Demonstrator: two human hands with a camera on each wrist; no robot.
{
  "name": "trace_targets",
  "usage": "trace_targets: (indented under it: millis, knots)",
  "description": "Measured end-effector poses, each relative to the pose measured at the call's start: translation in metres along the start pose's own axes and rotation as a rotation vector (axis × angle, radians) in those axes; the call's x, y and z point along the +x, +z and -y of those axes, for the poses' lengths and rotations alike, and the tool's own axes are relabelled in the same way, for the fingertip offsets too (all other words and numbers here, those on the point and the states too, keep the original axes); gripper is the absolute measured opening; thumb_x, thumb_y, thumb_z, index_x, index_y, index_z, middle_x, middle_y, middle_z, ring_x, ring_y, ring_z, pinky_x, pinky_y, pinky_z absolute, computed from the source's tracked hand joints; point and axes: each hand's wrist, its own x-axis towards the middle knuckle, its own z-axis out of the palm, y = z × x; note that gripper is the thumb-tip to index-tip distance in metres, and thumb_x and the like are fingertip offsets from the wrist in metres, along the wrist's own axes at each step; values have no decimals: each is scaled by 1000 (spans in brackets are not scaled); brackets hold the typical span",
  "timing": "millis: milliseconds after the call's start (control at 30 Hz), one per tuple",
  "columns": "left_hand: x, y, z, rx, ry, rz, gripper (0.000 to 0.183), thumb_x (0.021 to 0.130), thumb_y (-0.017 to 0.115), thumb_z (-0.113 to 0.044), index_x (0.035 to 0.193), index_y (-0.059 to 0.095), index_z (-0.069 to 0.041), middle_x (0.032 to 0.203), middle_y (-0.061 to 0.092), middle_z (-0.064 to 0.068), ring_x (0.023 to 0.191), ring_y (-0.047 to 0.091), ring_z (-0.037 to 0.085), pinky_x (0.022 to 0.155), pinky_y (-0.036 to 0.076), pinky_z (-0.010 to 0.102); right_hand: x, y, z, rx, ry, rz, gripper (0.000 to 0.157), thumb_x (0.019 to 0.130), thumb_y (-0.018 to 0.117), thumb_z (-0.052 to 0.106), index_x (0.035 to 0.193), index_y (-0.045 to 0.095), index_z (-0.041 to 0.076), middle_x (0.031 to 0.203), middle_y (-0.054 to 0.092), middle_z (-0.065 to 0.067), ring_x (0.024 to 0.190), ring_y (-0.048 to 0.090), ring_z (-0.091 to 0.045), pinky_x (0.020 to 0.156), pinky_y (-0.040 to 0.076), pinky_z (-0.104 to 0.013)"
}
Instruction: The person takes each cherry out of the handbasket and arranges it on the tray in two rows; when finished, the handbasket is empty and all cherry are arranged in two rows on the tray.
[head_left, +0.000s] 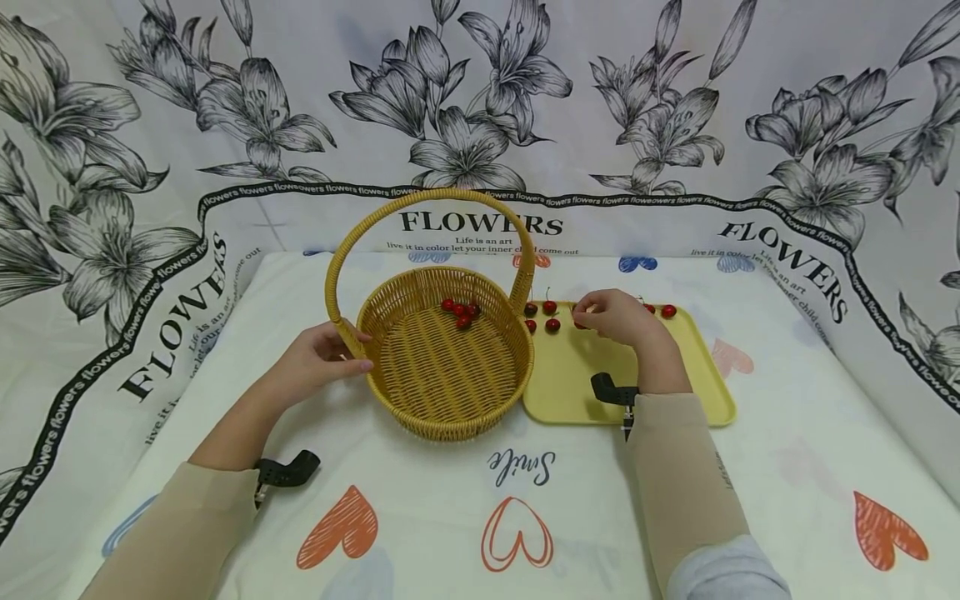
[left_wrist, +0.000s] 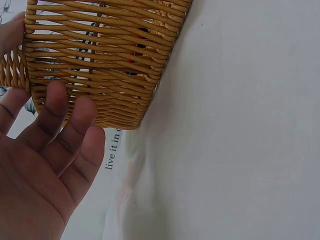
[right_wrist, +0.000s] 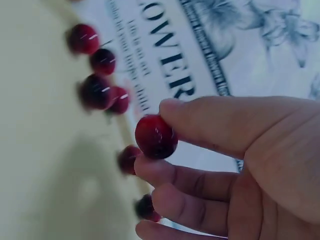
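Note:
A round woven basket (head_left: 450,427) with a tall arched handle stands upright on the table. Several red cherries (head_left: 459,309) lie inside it, toward the back. My left hand (head_left: 318,354) grips the basket at the left foot of its handle, thumb and fingers on either side. Over the back of a yellow tray (head_left: 570,387), my right hand (head_left: 618,319) pinches a dark red cherry (right_wrist: 156,136) between thumb and index finger. More cherries (head_left: 551,325) sit along the tray's back edge, some partly hidden by the right hand.
The tray lies right beside the basket, close to its right side. A white cloth (head_left: 420,517) printed with hearts covers the table. Behind it hangs a flower-print curtain (head_left: 300,92). The basket's handle (head_left: 435,193) arches high above its rim.

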Motion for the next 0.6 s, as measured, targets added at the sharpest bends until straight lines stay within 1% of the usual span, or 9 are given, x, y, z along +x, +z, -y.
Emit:
trace_targets:
  millis: [100, 167, 300, 367, 467, 600]
  knots:
    - [-1, 0, 0, 0, -3, 0, 34, 90, 78, 0, 120, 64, 10, 109, 63, 24, 90, 65, 20, 75, 56, 26, 4, 6, -4, -54, 30, -6, 22, 104, 62, 27, 113, 71, 9, 107, 66, -10, 88, 57, -27, 77, 46, -37]
    - [-1, 0, 0, -4, -4, 2, 35, 90, 78, -1, 120, 64, 10, 109, 63, 24, 90, 65, 20, 74, 56, 26, 4, 8, -4, -80, 43, -6, 21, 103, 64, 26, 112, 71, 9, 105, 62, -10, 86, 55, -26, 75, 43, -37]
    - [0, 0, 1, -8, -2, 5, 34, 90, 78, -1, 119, 64, 10, 108, 64, 22, 89, 65, 19, 74, 56, 26, 3, 9, -2, -115, 61, 5, 19, 101, 68, 26, 111, 71, 10, 104, 59, -10, 86, 52, -25, 74, 41, -36]
    - [0, 0, 1, -9, 1, 5, 34, 90, 78, 0, 119, 64, 10, 107, 64, 22, 89, 65, 19, 74, 56, 26, 3, 9, -2, -127, 59, 22, 20, 99, 70, 23, 114, 71, 10, 106, 60, -11, 88, 53, -26, 76, 42, -36]
    - [0, 0, 1, -9, 7, 6, 34, 90, 77, 0, 118, 63, 10, 107, 65, 22, 89, 65, 19, 74, 56, 26, 4, 7, -3, -123, 63, 48, 23, 97, 71, 17, 119, 70, 9, 115, 60, -14, 93, 54, -28, 80, 45, -37]
    - [0, 0, 2, -12, 16, 9, 34, 90, 77, 1, 118, 62, 11, 107, 64, 23, 89, 65, 19, 74, 56, 26, 5, 8, -6, -112, 48, 40, 24, 96, 71, 14, 120, 70, 9, 119, 61, -16, 98, 55, -30, 84, 47, -39]
